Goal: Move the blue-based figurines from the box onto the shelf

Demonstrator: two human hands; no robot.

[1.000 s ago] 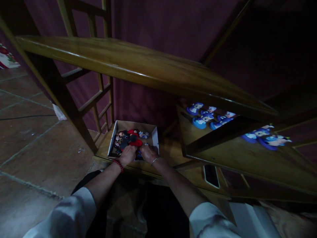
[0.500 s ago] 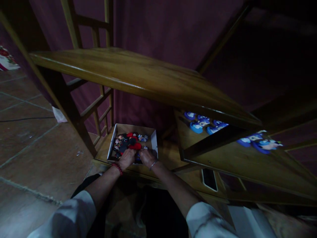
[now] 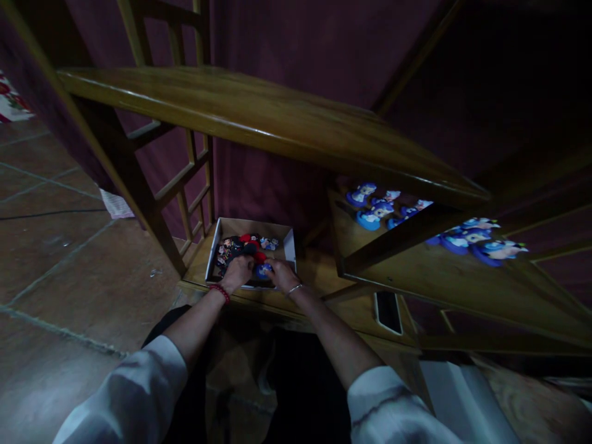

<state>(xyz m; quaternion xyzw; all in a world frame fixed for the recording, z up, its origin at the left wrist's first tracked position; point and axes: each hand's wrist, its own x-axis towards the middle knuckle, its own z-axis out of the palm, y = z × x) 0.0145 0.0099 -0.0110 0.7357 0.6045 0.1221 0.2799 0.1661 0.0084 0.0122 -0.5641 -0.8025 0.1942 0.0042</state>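
A shallow cardboard box [image 3: 289, 250] with white outer sides stands on the low wooden shelf. Small dark and red figures [image 3: 229, 246] lie in its left and middle part, and a few blue and white figures [image 3: 269, 243] at the back right. Over the box's front, my left hand [image 3: 239, 272] is closed; what it holds, if anything, is hidden. Beside it my right hand [image 3: 280, 274] is closed on a blue figure [image 3: 263, 270] near the front wall, between the two hands.
An upper wooden shelf [image 3: 231, 102] spans above the box. To the right, several blue figures [image 3: 374, 214] stand on a raised shelf [image 3: 425, 290]. A phone [image 3: 388, 312] lies below that. A wooden post [image 3: 124, 179] rises at the left.
The view has shifted, with the shelves and box higher in it. My right hand has drawn slightly away from my left, and the blue figure between them shows more clearly.
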